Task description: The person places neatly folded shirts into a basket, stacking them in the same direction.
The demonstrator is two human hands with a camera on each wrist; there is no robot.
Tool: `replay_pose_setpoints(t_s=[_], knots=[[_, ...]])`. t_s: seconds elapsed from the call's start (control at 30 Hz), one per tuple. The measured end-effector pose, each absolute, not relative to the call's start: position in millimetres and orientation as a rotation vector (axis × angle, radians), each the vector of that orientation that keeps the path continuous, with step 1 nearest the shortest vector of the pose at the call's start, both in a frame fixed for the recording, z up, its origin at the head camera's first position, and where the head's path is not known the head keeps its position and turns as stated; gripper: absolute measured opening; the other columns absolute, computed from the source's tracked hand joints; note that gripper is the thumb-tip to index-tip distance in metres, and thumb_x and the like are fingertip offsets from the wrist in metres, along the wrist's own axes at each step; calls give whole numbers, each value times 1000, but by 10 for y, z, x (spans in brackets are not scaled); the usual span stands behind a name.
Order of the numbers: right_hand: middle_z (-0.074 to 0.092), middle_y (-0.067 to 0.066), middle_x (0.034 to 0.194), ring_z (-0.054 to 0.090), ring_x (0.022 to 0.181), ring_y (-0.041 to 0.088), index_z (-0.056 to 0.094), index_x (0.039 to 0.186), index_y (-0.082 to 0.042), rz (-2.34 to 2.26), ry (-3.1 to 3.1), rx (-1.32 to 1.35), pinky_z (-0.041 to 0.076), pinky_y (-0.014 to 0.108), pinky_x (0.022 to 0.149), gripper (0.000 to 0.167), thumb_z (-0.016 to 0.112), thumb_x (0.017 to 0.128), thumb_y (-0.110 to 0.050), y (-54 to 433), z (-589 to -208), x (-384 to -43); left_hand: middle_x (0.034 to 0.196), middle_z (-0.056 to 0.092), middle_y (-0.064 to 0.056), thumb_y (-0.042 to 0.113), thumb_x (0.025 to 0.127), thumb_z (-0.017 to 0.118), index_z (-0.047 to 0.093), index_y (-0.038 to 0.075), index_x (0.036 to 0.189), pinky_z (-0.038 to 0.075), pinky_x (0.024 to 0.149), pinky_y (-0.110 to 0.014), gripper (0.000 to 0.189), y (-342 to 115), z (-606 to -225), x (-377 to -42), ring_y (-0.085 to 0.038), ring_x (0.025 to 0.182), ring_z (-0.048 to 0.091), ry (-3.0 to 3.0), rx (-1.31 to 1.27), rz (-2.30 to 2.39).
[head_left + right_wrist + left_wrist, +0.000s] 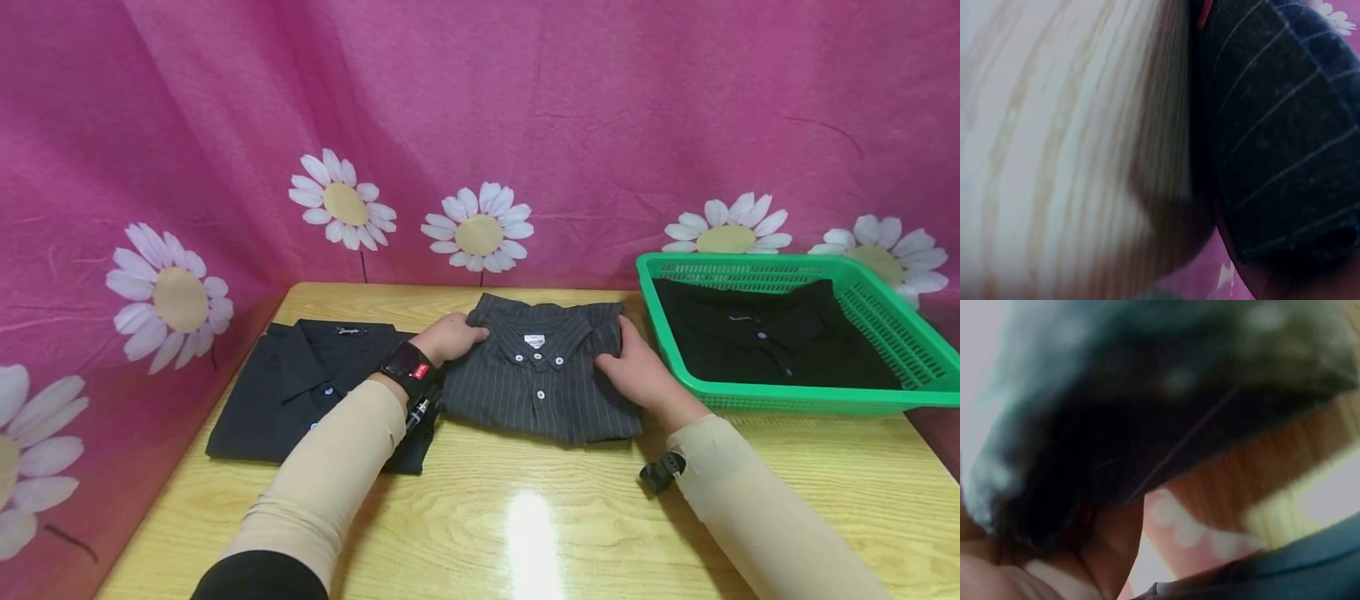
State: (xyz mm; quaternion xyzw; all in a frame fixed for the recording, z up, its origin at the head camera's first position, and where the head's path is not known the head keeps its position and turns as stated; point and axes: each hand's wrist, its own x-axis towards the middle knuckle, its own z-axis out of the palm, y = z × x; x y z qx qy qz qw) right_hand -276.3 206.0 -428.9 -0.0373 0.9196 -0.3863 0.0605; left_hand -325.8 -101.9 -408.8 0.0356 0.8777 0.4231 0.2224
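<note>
A folded dark grey pinstriped shirt [555, 400], with white buttons and a white collar label, is between both hands over the middle of the table. My left hand [450, 337] grips its left side, thumb on top, near the collar. On the opposite side my right hand [637, 367] pinches the right edge, with its thumb over the fabric. Close up in the left wrist view, the shirt [1179, 437] is blurred above the fingers. The striped shirt [1285, 125] also shows in the right wrist view beside the wooden tabletop.
Left of the hands lies a folded black shirt [255, 408], partly behind the left forearm. A green plastic basket [795, 400] at the right holds another folded black shirt [720, 350]. Behind the wooden table [465, 533] hangs a pink curtain [600, 125] with daisies.
</note>
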Motion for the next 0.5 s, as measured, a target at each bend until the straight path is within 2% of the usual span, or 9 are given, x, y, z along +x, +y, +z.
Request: replay_pose_setpoints(t_s=[0.13, 0.27, 0.5], knots=[[10, 32, 162, 17, 148, 46, -3, 159, 5, -1176, 2769, -125, 19, 58, 118, 87, 53, 96, -19, 2065, -4265, -2736, 126, 58, -16, 23, 103, 52, 45, -6, 144, 51, 92, -39, 51, -1042, -4057, -3232, -26, 106, 60, 2354, 156, 1242], [12, 32, 162, 20, 147, 47, -3, 160, 2, -1160, 2776, -143, 21, 59, 117, 89, 54, 96, -19, 2071, -4232, -2705, 133, 53, -15, 16, 97, 51, 39, -4, 148, 45, 100, -41, 56, -1077, -4000, -3189, -25, 114, 53, 2381, 221, 1200], [13, 32, 162, 22, 146, 48, -4, 160, 1, -1097, 2783, -201, 23, 60, 116, 89, 55, 96, -18, 2082, -4233, -2674, 143, 48, -17, 13, 99, 53, 34, -2, 153, 39, 108, -43, 59, -1136, -3952, -3088, -27, 126, 48, 2410, 298, 1194]])
